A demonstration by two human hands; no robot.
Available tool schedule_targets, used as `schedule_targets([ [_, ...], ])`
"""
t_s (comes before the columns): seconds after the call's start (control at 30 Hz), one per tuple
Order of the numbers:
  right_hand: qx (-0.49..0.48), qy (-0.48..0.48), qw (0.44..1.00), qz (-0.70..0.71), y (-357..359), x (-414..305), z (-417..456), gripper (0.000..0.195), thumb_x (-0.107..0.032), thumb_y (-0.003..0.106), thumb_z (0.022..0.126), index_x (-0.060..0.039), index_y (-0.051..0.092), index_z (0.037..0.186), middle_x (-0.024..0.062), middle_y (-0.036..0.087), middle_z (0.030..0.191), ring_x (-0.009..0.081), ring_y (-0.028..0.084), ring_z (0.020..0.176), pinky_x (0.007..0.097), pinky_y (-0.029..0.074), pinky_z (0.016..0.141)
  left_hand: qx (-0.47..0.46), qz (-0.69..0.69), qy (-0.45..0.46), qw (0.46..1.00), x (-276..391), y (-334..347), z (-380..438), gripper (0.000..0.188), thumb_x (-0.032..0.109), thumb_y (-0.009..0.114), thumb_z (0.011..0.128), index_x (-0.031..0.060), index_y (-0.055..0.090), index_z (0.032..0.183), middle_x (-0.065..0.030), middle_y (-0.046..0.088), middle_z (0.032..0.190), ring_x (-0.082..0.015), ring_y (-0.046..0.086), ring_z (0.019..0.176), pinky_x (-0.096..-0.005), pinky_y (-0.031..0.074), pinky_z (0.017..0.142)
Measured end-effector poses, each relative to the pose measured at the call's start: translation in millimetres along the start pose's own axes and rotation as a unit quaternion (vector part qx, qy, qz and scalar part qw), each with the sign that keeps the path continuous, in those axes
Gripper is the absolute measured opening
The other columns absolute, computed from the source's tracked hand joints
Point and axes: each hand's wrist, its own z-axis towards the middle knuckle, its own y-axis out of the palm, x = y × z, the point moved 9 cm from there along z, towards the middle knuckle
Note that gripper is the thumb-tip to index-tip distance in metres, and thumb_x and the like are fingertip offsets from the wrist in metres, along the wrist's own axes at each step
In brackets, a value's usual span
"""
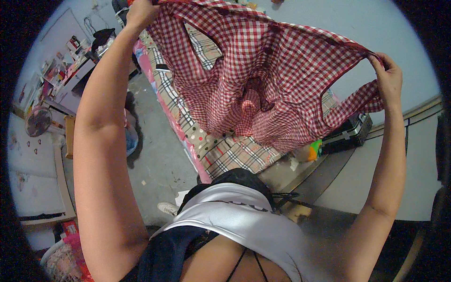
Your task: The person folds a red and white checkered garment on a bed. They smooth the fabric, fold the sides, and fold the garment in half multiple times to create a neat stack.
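Observation:
A red-and-white gingham garment (243, 46) with openings like armholes hangs spread between my two raised hands. My left hand (142, 13) grips its upper left corner near the top edge of the view. On the right, my right hand (389, 75) pinches the other end of its dark red trimmed edge, beside a narrow checked strap or band that hangs in a loop. The middle of the cloth sags in folds above a bed with a plaid cover (239, 155).
An electric fan (38, 121) and a cluttered desk (75, 74) stand at the left. A black hard case (352, 130) lies right of the bed, by the wall. A basket (58, 261) with cloth is at the lower left. A shoe (167, 208) shows on the grey floor (155, 169).

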Motion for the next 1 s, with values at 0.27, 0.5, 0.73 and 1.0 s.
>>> schedule_targets([
  [0.27,-0.028,-0.005,1.000,0.000,1,-15,-12,0.016,-0.010,0.059,0.071,-0.0009,0.062,0.084,0.0055,0.063,0.075,0.0127,0.057,0.069,0.0249,0.044,0.065,0.078,0.020,0.023,0.996,-103,-15,36,0.029,0.016,0.053,0.072,0.0070,0.061,0.098,-0.0118,0.063,0.083,-0.0202,0.061,0.074,-0.0294,0.046,0.067],
  [0.5,-0.033,0.038,0.997,-0.061,8,17,-40,0.021,0.000,0.053,0.066,-0.0023,0.062,0.086,0.0092,0.062,0.072,0.0145,0.057,0.065,0.0272,0.045,0.062,-0.004,-0.041,-0.038,0.998,-83,26,16,0.027,0.010,0.053,0.067,0.0136,0.065,0.091,-0.0112,0.063,0.082,-0.0203,0.061,0.076,-0.0296,0.046,0.067],
  [0.73,-0.082,0.116,0.985,-0.098,13,46,-35,0.024,0.001,0.052,0.065,-0.0024,0.062,0.086,0.0098,0.063,0.079,0.0169,0.059,0.072,0.0279,0.046,0.065,-0.130,-0.152,-0.069,0.977,-104,43,22,0.019,0.002,0.052,0.073,0.0028,0.062,0.089,-0.0033,0.061,0.080,-0.0125,0.055,0.067,-0.0253,0.045,0.061],
  [1.0,-0.143,0.291,0.926,0.195,28,89,-46,0.017,0.002,0.052,0.068,-0.0023,0.058,0.083,0.0038,0.058,0.071,0.0130,0.053,0.061,0.0243,0.043,0.053,-0.220,-0.497,-0.230,0.807,-107,74,2,0.019,0.006,0.047,0.080,0.0045,0.059,0.094,-0.0028,0.061,0.081,-0.0114,0.057,0.068,-0.0239,0.046,0.060],
])
